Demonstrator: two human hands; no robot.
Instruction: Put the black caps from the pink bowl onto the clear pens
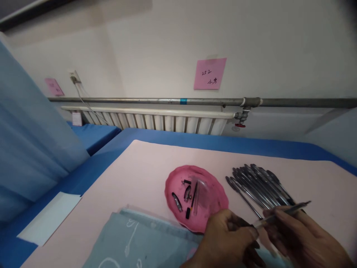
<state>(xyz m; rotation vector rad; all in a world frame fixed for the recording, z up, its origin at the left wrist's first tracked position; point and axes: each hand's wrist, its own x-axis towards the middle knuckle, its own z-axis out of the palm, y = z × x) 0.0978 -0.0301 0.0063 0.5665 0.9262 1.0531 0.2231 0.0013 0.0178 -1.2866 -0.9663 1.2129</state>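
Above the pale pink sheet (134, 175): a slim, clear plastic pen with a dark tip (295, 207), held two-handed.
Left hand (227, 238) pinches one end, right hand (306, 238) grips the middle; it lies between them, right of the scalloped pink dish (174, 180), near a row of clear plastic pens (256, 186).

My feed shows a deep-pink dish (173, 179) on a pale-pink sheet (134, 175). Right of the dish I see clear-and-black pens (256, 185); on its near side, a grey-green cloth (156, 242) patterned with white line drawings. Beyond the dish I pick out plain blue padding (178, 136) and a teal-banded grey pipe (134, 100).
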